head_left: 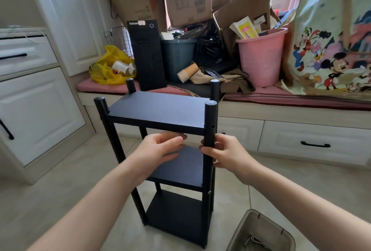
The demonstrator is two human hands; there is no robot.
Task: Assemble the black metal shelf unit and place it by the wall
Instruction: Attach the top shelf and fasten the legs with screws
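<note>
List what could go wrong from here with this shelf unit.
1. Only the right hand grips the front right post. The left hand is blurred and seems to hold nothing, so the tall, narrow black shelf unit might twist or tip if lifted this way.
2. The grey bin with small metal parts sits close to the unit's front right foot and may get knocked when the unit moves.

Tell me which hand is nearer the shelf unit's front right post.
Right. The right hand grips the front right post just below the top shelf, fingers curled round it. The left hand is left of the post, below that shelf's front edge, not touching the post.
</note>
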